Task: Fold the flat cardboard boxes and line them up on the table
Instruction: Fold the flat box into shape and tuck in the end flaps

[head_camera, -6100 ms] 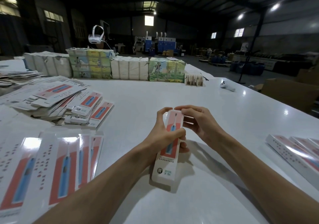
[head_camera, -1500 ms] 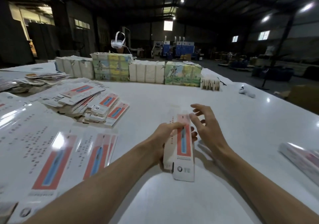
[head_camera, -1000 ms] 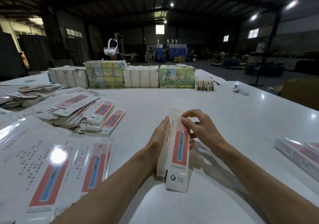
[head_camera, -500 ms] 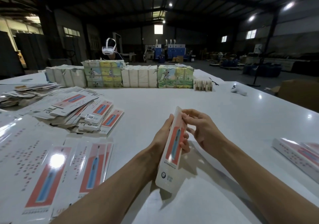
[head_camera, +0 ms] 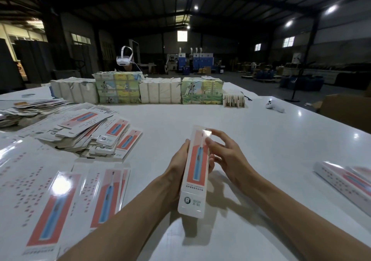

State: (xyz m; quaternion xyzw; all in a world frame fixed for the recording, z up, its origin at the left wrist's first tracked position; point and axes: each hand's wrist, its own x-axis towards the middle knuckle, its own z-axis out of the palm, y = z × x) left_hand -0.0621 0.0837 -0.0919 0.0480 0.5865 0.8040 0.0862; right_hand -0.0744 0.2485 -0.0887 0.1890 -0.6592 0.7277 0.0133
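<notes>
A long white box with a red panel and a blue toothbrush picture is held above the white table, its printed face toward me. My left hand grips it from behind along its left edge. My right hand touches the box's upper right edge with its fingertips, the other fingers spread. Flat unfolded boxes lie in a fan at the near left. A looser heap of flat boxes lies beyond them. Folded boxes lie side by side at the right edge.
Bundled stacks of printed cartons form a row along the table's far side. A small card bundle and a white controller lie at the far right. A white headset shows behind the stacks. A brown carton stands off the table's right side.
The box has turned from edge-on to face-on toward me. My right hand's fingers have moved up to its top right edge; my left hand keeps its hold.
</notes>
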